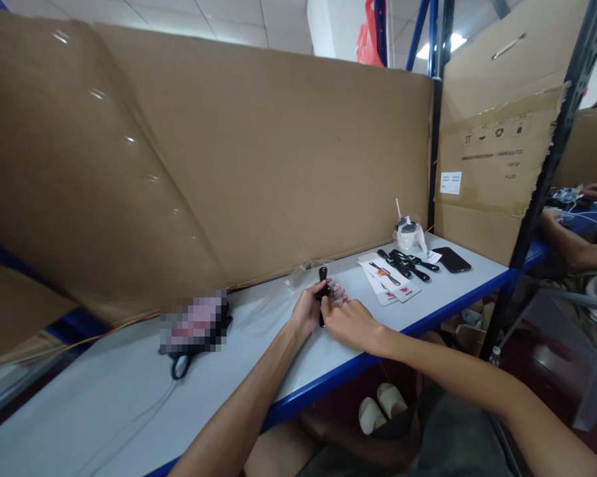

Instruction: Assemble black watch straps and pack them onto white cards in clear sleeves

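Both my hands meet over the grey tabletop (129, 391) near its blue front edge. My left hand (308, 308) is closed round a slim black watch strap (323, 273) that sticks up past the fingers. My right hand (350, 321) is closed beside it, its fingertips on a small clear plastic piece (336, 293) next to the strap. A crumpled clear plastic wrapper (298, 275) lies just behind the hands.
Several black straps (407, 264) lie on white printed cards (387, 278), with a black phone (451, 259) and a white tape roll (407, 233) further right. A blurred object (195, 326) lies left. Cardboard walls (228, 152) stand behind. Another person's arms (576, 245) work at far right.
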### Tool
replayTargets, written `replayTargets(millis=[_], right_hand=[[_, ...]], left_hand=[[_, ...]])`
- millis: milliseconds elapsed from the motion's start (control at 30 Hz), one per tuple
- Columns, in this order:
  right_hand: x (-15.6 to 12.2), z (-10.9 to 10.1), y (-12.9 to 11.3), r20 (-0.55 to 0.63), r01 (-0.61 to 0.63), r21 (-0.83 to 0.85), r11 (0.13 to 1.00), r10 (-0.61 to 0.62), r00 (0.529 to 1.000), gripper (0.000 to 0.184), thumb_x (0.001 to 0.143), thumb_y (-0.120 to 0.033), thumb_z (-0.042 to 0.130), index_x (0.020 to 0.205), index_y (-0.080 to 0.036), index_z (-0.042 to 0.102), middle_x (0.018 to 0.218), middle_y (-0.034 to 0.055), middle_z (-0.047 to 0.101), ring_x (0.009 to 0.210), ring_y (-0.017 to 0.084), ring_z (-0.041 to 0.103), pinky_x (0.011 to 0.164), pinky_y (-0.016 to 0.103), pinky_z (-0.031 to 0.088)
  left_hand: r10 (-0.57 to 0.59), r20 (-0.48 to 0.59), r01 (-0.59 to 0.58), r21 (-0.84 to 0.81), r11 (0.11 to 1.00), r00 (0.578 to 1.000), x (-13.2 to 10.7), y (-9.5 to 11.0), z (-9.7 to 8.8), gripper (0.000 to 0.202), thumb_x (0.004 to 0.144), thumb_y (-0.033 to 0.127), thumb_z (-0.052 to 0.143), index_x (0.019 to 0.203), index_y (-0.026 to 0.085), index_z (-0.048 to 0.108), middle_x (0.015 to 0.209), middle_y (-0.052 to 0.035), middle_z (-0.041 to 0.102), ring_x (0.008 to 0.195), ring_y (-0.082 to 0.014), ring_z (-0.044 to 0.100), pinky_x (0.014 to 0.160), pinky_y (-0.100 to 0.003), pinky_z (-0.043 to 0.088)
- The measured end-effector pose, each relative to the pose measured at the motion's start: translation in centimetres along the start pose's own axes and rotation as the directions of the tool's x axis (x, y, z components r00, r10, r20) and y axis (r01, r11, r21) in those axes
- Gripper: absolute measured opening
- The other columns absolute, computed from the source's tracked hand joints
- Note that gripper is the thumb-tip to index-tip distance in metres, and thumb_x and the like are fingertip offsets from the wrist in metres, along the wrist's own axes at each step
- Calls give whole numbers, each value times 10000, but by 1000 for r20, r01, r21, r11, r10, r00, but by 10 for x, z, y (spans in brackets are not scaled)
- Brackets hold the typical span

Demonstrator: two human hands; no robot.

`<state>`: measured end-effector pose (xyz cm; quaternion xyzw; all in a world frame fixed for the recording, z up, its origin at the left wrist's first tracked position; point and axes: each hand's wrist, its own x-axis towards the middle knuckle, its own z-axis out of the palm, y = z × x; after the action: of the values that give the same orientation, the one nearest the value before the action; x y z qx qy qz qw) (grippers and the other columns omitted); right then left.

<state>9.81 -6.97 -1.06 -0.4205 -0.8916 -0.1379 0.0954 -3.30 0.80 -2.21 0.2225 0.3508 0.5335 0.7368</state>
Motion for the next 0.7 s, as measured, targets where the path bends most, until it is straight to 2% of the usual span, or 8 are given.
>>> replayTargets(millis=[233,367,567,700], right_hand=[[-1,6,-1,-47,-44,52,998,46,998,543,986,-146,440,1479,78,398,1144,301,728,1062,346,748,869,448,612],[-2,12,0,-66,-56,78,995,61,996,588,986,-205,475,1508,47,376,1176,281,727,1008,355,755,831,464,618],[-4,12,0,-38,-86,122,989,91,995,580,991,-192,458,1521,15,348,1202,273,719,1037,351,746,832,458,609],[-6,6,-1,-17,-107,160,981,112,994,437,997,-200,457,1410,-65,501,1197,220,734,1030,340,740,857,454,597]], left_hand=[[58,-17,-56,103,993,998,-6,-1,4,255,824,16,592,1041,143,634,834,-79,710,760,-235,760,801,-433,662],[81,10,-82,126,989,997,-5,-2,2,360,798,-30,592,1103,155,633,856,-61,721,751,-211,759,818,-413,662],[47,32,-49,98,994,998,-6,-1,2,376,797,-48,594,1107,159,638,879,-61,727,778,-211,767,846,-424,660],[47,8,-48,108,993,999,-7,-1,5,290,816,-30,576,1035,152,628,821,-66,722,750,-214,758,835,-428,662]])
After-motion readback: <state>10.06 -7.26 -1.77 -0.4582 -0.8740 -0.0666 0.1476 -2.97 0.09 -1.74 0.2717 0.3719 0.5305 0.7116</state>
